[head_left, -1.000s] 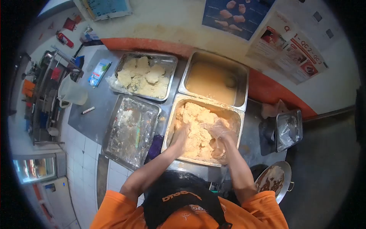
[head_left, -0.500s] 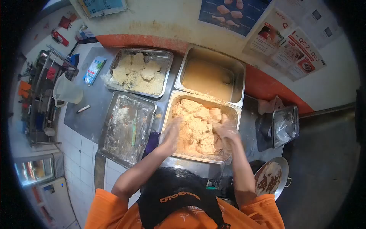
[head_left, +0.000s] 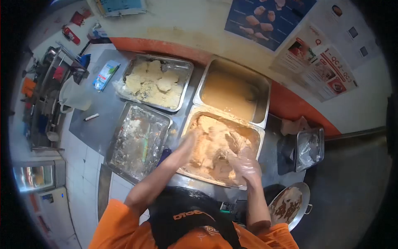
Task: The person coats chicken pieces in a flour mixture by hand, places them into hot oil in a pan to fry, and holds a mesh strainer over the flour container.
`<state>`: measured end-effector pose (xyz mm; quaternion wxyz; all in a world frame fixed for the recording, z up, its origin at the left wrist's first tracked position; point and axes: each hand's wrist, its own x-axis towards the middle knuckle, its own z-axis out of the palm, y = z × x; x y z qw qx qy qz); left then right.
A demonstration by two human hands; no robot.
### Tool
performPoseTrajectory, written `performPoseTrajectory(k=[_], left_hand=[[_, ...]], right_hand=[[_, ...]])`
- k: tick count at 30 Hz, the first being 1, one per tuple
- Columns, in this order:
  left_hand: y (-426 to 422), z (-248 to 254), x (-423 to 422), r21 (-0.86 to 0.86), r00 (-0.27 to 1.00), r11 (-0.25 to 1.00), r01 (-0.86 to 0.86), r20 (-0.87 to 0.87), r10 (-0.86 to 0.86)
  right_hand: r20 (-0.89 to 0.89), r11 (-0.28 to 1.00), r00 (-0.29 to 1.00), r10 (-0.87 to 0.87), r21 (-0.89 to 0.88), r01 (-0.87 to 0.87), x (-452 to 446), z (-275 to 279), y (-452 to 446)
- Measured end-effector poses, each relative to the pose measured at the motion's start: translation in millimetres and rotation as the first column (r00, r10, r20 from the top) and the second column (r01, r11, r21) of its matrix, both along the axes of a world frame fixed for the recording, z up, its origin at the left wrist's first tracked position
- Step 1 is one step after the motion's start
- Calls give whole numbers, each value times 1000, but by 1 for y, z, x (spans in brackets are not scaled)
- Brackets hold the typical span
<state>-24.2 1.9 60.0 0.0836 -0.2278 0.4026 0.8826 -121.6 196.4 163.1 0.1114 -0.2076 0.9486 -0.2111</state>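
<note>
A deep metal pan point(head_left: 260, 145) holds lumpy orange-tan breaded pieces point(head_left: 207, 143), blurred by motion. My left hand point(head_left: 188, 146) is over the pan's left side, smeared by motion, so its fingers cannot be made out. On the right side of the pan, my right hand point(head_left: 244, 162), in a clear plastic glove, reaches into the coated pieces with its fingers spread. Directly behind stands another deep pan point(head_left: 267, 93) with cloudy brown liquid point(head_left: 228, 93).
Back left, a tray point(head_left: 188, 83) holds pale floured pieces. A flour-dusted tray point(head_left: 124, 120) with a green-handled tool lies left. A blue packet point(head_left: 106, 76) and marker point(head_left: 91, 117) lie farther left. On the right are a small tray point(head_left: 310, 149) and a round pan point(head_left: 306, 199).
Both hands have shifted over the pan, the right one lower and nearer the middle. The coated pieces have been stirred about and are now blurred. The camera view has moved slightly.
</note>
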Motion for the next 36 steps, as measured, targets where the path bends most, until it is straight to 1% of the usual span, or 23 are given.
performPoseTrajectory(k=[1, 2, 4, 5, 6, 9, 12, 14, 17, 18, 19, 20, 22, 23, 24, 26, 28, 29, 31, 32, 33, 34, 36], left_hand=[[-10, -21, 10, 242, 1000, 970, 10, -15, -6], [-6, -8, 9, 148, 995, 989, 11, 99, -26], [8, 30, 5, -38, 947, 999, 38, 319, -24], [8, -40, -2, 62, 980, 998, 27, 195, -38], [12, -46, -7, 14, 979, 1000, 25, 204, -27], [23, -57, -24, -115, 972, 993, 28, 235, 0], [26, -75, -38, -100, 975, 994, 35, 224, -12], [25, -78, -40, -39, 976, 999, 24, 217, -15], [16, -49, -25, 71, 975, 997, 21, 221, -36], [5, -33, -12, 144, 990, 988, 51, 124, -69], [-5, -15, 4, 204, 996, 975, 90, 0, -92], [-13, -5, 20, 310, 966, 939, 147, -250, -69], [-10, 28, 17, 260, 988, 966, 6, 146, -46], [-7, 36, 18, 215, 940, 975, -63, 342, -15], [-5, 28, 17, 209, 950, 976, -70, 312, 1], [2, 0, 11, 200, 969, 976, -85, 245, 34], [7, -8, 2, 23, 996, 996, -86, -4, 87], [9, -12, -5, -68, 986, 992, -109, -135, 99], [16, -32, -26, -97, 991, 995, 7, 133, 6], [14, -50, -44, -106, 969, 993, 59, 245, -31], [20, -101, -48, -187, 960, 982, -34, 266, 84], [19, -119, -48, -151, 968, 988, -31, 241, 67], [13, -134, -45, -61, 977, 997, -48, 207, 59]], right_hand=[[61, 998, 996, -59, 30, 57, -11, -20, 21], [117, 993, 987, -115, 48, 110, -23, -39, 34], [265, 984, 961, -82, 176, 36, -45, -96, 48], [313, 983, 948, -55, 184, -4, -50, -125, 50], [356, 987, 934, -43, 162, -16, -54, -149, 51], [493, 1000, 870, -24, 3, 25, -59, -183, 47], [528, 997, 849, -25, -53, 62, -50, -176, 28], [507, 998, 860, -53, 14, 53, -38, -127, 13], [390, 980, 914, -108, 197, 32, -7, -44, -18], [333, 964, 933, -137, 262, 47, 6, -17, -29], [281, 993, 956, -81, 106, 53, 2, -16, -24], [229, 998, 973, -36, -48, 48, 0, -15, -13], [271, 991, 962, 13, -129, 24, -17, -15, 3], [376, 999, 926, 16, -52, 3, -35, -19, 12], [474, 999, 881, 15, 28, -33, -54, -23, 20], [498, 969, 866, 54, 184, -166, -77, -91, 33], [461, 938, 873, 156, 208, -278, -92, -201, 47], [445, 933, 869, 216, 170, -319, -97, -263, 52], [437, 969, 866, 243, -70, -236, -76, -275, 43], [441, 959, 876, 194, -273, -75, -65, -275, 26], [464, 886, 873, 150, -455, 89, -58, -270, 16], [451, 959, 880, 149, -284, -17, -55, -255, 12], [422, 972, 892, 162, 86, -217, -50, -181, -7]])
